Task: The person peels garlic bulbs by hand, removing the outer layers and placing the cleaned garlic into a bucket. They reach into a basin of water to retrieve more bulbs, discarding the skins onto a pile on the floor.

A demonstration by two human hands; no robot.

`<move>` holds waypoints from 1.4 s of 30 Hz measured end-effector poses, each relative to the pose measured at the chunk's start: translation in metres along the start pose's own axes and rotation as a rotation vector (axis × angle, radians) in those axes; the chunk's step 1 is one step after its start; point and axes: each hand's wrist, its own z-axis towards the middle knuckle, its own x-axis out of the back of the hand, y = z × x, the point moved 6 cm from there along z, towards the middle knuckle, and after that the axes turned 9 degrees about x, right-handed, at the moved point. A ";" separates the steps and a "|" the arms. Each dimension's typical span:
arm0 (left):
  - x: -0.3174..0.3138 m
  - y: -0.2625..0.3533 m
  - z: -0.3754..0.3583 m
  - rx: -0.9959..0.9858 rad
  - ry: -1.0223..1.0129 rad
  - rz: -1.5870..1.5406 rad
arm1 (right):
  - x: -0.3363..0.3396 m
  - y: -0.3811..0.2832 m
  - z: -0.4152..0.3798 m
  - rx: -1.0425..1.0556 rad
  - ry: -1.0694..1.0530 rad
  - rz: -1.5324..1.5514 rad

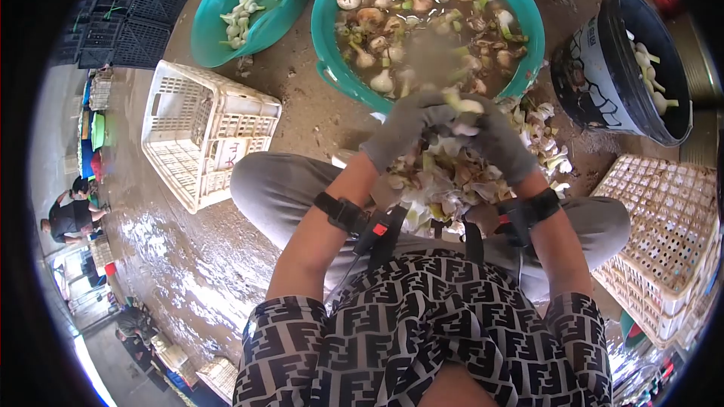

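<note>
My gloved left hand (403, 132) and right hand (501, 143) close together around one onion (461, 102), held above my lap's peel pile (445, 185) so scraps drop there, beside the teal basin (328, 30).

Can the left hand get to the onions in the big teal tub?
Probably yes. The left hand is right at the near rim of the big teal tub, with nothing between them, though both gloved hands are busy with an onion.

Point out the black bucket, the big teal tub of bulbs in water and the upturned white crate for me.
black bucket (596, 68), head view, on its outer wall.
big teal tub (326, 38), head view, on its left rim.
white crate (197, 122), head view, on its lattice side.
</note>
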 end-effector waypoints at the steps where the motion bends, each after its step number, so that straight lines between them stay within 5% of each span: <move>1: 0.002 0.009 0.006 -0.068 0.016 0.059 | 0.019 0.006 -0.001 -0.076 0.018 0.502; 2: 0.005 0.018 0.011 -0.135 0.033 0.117 | 0.039 0.012 -0.003 -0.201 0.148 1.286; 3: 0.017 0.023 0.014 -0.026 0.187 0.432 | 0.059 0.018 -0.005 -0.333 0.273 1.761; 4: 0.029 0.023 0.023 0.015 0.305 0.805 | 0.089 0.001 -0.002 -0.188 0.247 1.841; 6: 0.053 0.016 0.046 0.099 0.537 1.554 | 0.150 -0.051 0.000 0.243 0.191 1.463; 9: 0.068 -0.010 0.084 0.234 0.504 1.693 | 0.187 -0.059 -0.005 0.313 0.348 0.753; 11: 0.078 -0.021 0.101 0.229 0.514 1.692 | 0.177 -0.022 -0.003 0.079 0.351 -0.005; 12: 0.079 -0.023 0.105 0.228 0.516 1.690 | 0.143 -0.015 0.005 -0.078 0.285 0.358; 14: 0.075 -0.010 0.093 0.259 0.451 1.601 | 0.091 0.007 0.002 -0.421 0.202 -0.007; 18: 0.040 0.037 0.048 0.077 0.333 1.639 | 0.010 0.016 0.026 0.122 0.138 -0.933; 21: 0.006 0.064 0.011 0.059 0.290 1.632 | -0.026 0.013 0.042 0.060 0.058 -1.028; 26: -0.024 0.083 -0.011 0.020 0.234 1.546 | -0.021 -0.021 0.034 -0.133 0.117 -0.740; 29: -0.033 0.076 -0.015 -0.313 0.218 1.281 | -0.006 -0.021 0.022 -0.065 0.248 -0.603; 31: -0.031 0.064 -0.016 -0.294 0.195 0.897 | 0.007 -0.010 0.012 0.089 0.335 -0.612; 32: -0.030 0.056 -0.015 -0.281 0.181 0.707 | 0.015 -0.008 0.010 -0.081 0.372 -0.429; 34: -0.033 0.038 -0.018 -0.546 0.288 0.724 | 0.020 -0.012 0.000 -0.427 0.442 -0.047; 35: -0.035 0.031 -0.023 -0.672 0.337 0.728 | 0.018 -0.003 0.000 -0.323 0.509 0.190; 38: -0.037 0.003 -0.018 -0.416 0.215 0.656 | 0.016 0.004 -0.005 -0.228 0.375 0.088; 42: -0.044 0.011 -0.027 -0.684 0.257 0.799 | 0.010 -0.021 -0.007 -0.374 0.404 0.096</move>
